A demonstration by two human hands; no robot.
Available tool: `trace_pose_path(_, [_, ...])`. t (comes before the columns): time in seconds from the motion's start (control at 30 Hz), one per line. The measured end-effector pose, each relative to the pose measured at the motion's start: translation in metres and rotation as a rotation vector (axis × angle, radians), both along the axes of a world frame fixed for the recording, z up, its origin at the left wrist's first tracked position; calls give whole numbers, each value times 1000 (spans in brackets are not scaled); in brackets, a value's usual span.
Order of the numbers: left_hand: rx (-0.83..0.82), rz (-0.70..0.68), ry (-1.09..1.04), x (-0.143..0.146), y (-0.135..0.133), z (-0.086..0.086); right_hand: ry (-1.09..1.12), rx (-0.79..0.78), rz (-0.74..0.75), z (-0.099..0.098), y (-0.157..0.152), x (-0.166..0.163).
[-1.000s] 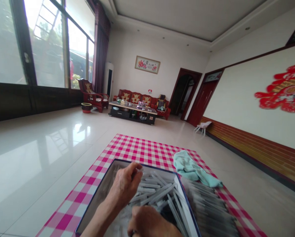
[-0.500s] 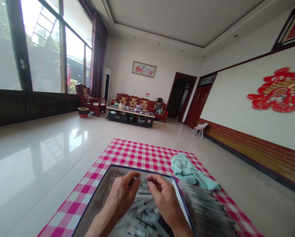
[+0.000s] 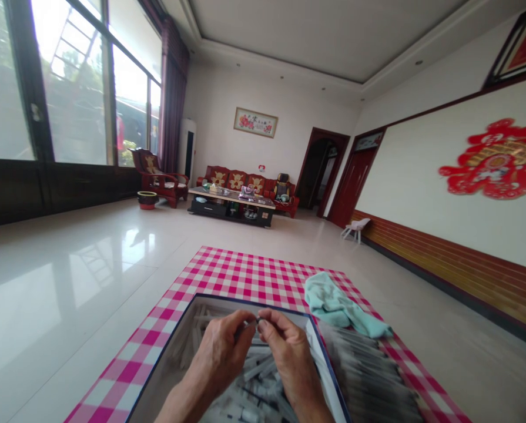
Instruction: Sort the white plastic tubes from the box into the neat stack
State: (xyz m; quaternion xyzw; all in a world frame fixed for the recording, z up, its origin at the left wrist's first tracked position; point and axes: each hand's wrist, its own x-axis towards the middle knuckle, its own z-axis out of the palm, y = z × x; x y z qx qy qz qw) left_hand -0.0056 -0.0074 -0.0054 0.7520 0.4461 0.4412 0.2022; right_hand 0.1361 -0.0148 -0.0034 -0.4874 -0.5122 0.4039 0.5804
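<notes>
My left hand (image 3: 221,355) and my right hand (image 3: 287,352) meet over a dark-rimmed box (image 3: 174,341) full of several thin grey sticks (image 3: 258,390). Both hands pinch one small piece (image 3: 253,322) between their fingertips, held just above the pile. The box lies on a red and white checked cloth (image 3: 245,276). To the right of the box lies a row of more grey sticks (image 3: 368,376), blurred.
A pale green rag (image 3: 337,305) lies on the cloth beyond the box, to the right. Shiny tiled floor (image 3: 69,276) spreads left. A coffee table (image 3: 231,205) and red sofa (image 3: 245,179) stand far back; a small white chair (image 3: 354,229) is by the right wall.
My right hand rose from the near edge of the box to meet my left hand. The fingertips of both closed together on the small piece. The view tilted slightly.
</notes>
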Motion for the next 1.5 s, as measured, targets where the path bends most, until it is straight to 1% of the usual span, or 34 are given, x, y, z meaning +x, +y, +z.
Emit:
trace_pose_path(0.2, [21, -27, 8, -1, 0, 2, -31, 1, 40, -4, 2, 2])
trace_pose_path(0.37, [70, 19, 63, -2, 3, 0, -75, 19, 58, -7, 3, 3])
trace_pose_path(0.5, [64, 20, 104, -2, 3, -1, -132, 33, 116, -5, 1, 9])
trace_pose_path(0.8, [56, -105, 132, -1, -1, 2, -190, -29, 235, 6, -3, 26])
trace_pose_path(0.9, [59, -124, 129, -1, -2, 3, -257, -15, 232, 8, -4, 28])
trace_pose_path(1.0, [59, -140, 132, -1, -3, 4, -384, 32, 200, 8, -5, 27])
trace_pose_path(1.13, [64, -123, 142, -1, -3, 4, -572, 174, 69, 4, -4, 20])
trace_pose_path(1.2, [64, -108, 143, -1, -3, 4, -638, 217, 12, 2, -4, 17])
trace_pose_path(1.27, [59, -104, 139, -1, -2, 3, -637, 204, 24, 3, -5, 16])
trace_pose_path(1.37, [53, -102, 135, -2, -2, 3, -573, 160, 105, 10, -9, 18])
trace_pose_path(1.5, [54, -106, 135, -1, -1, 2, -577, 183, 162, 15, -12, 21])
